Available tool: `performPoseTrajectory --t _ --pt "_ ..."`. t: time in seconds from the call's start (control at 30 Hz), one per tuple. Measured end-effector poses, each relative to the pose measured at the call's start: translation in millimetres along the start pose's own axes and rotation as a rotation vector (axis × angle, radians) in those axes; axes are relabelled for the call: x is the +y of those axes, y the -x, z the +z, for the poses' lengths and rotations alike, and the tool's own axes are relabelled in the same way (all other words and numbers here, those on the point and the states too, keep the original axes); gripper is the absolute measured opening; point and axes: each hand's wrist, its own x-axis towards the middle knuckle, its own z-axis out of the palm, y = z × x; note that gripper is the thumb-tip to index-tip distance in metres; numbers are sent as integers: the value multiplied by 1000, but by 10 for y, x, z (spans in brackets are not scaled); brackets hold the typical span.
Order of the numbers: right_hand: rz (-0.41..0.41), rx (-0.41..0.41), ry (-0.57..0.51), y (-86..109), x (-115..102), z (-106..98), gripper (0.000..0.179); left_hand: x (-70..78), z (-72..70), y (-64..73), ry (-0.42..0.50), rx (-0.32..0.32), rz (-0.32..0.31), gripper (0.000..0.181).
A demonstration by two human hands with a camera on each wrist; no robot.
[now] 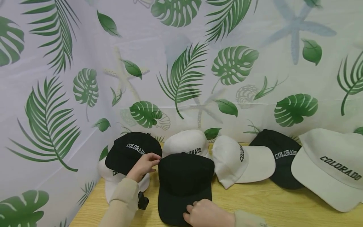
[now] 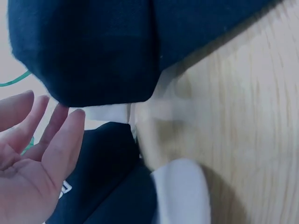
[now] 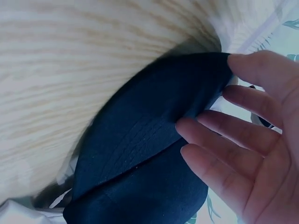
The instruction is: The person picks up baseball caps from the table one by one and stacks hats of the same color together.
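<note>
A black baseball cap stands on the table in front of me, its brim toward me. My right hand is at the brim; in the right wrist view its fingers are extended against the cap, with the thumb at the brim's edge. Beside the crown's left edge is my left hand, fingers loosely bent; in the left wrist view the fingertips are at the crown's edge, contact unclear. Behind that hand, a black COLORADO cap sits on a white cap.
Another white cap is behind the front cap. To the right are a sideways white cap, a black cap and a large white cap. A leaf-print cloth hangs behind the wooden table.
</note>
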Motion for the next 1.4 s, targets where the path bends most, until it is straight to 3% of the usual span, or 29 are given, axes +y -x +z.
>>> performPoseTrajectory --t 0.17,0.37,0.63,0.83,1.03,1.23,1.4 --pt "2 5 2 53 21 -5 6 44 -128 56 -55 65 35 21" --pt "71 -41 -44 125 50 -29 6 100 -425 149 -90 191 101 21" --pt "198 -149 -201 217 101 -110 16 56 -899 301 -87 426 40 23" --pt "285 -103 -284 303 167 -150 19 -123 -1132 418 -156 590 -7 24" --pt "337 -13 -328 391 235 -177 24 -293 -1208 488 -109 566 -116 33" --pt "353 144 -288 471 270 -202 27 -339 -1254 548 132 475 -190 45" --pt "401 152 -372 536 293 -216 25 -347 -1251 563 296 426 -225 44"
